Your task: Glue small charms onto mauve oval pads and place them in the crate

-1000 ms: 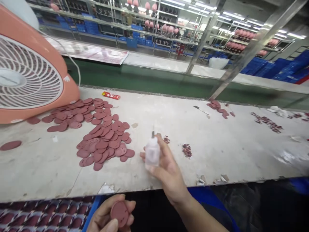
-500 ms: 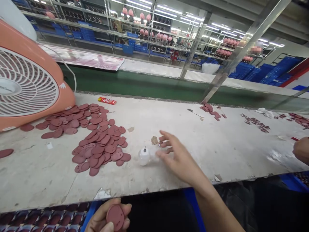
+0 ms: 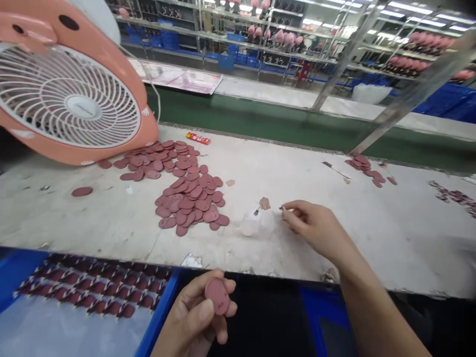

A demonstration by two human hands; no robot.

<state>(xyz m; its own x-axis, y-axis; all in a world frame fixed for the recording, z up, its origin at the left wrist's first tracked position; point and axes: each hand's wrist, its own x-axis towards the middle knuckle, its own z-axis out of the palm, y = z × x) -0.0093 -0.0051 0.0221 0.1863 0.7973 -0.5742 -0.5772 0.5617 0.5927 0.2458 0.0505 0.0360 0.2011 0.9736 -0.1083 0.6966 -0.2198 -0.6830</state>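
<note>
My left hand [image 3: 199, 317] is low at the bench's near edge, fingers closed on a dark red oval piece [image 3: 217, 296]. My right hand [image 3: 316, 225] reaches over the white bench [image 3: 334, 238], thumb and fingers pinched on a tiny item I cannot make out. Just left of it a small clear plastic bottle [image 3: 250, 224] with a thin nozzle stands on the bench, apart from the hand. A heap of dark red oval pieces [image 3: 189, 196] lies further left.
An orange fan [image 3: 70, 104] stands at the back left. A blue tray [image 3: 85, 297] with rows of red pieces sits below the bench's edge at left. More red pieces [image 3: 366, 168] and scraps [image 3: 451, 196] lie at the right. A green conveyor [image 3: 260, 124] runs behind.
My right hand set the clear bottle down on the bench, let go, and moved right to pinch something small. The view swung left and down. My left hand kept its piece.
</note>
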